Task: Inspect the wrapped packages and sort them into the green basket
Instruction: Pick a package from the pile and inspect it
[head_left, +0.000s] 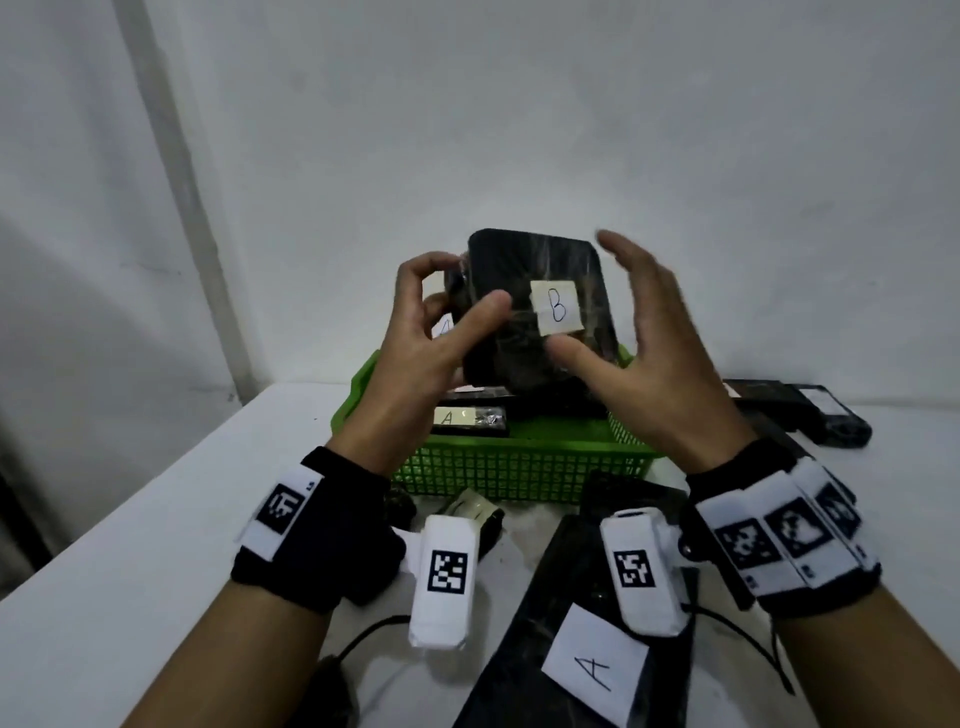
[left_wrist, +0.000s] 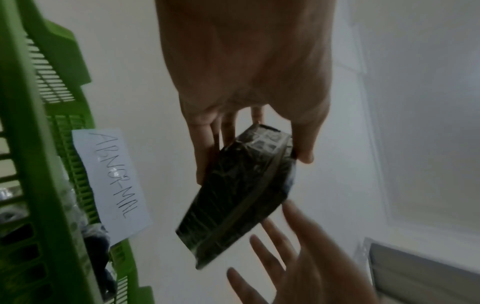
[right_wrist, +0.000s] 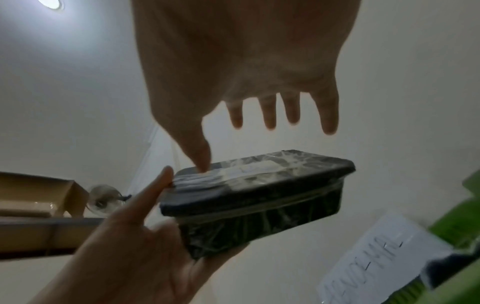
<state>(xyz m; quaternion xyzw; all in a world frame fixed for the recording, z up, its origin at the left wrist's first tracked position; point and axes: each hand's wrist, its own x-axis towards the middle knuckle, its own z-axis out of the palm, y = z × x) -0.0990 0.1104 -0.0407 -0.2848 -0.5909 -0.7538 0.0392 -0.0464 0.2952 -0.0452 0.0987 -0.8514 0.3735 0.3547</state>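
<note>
Over a white table (head_left: 156, 519) by a pale wall, the left hand (head_left: 426, 332) pinches a black film-wrapped box labelled B (head_left: 540, 306) above the green mesh basket (head_left: 519, 467); the right hand (head_left: 649, 338) is spread, thumb touching it.

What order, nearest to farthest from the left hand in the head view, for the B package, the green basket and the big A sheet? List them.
1. B package: gripped by the left hand, raised above the basket.
2. Green basket: just below the hand.
3. Big A sheet: bottom right, nearest the camera.
</note>
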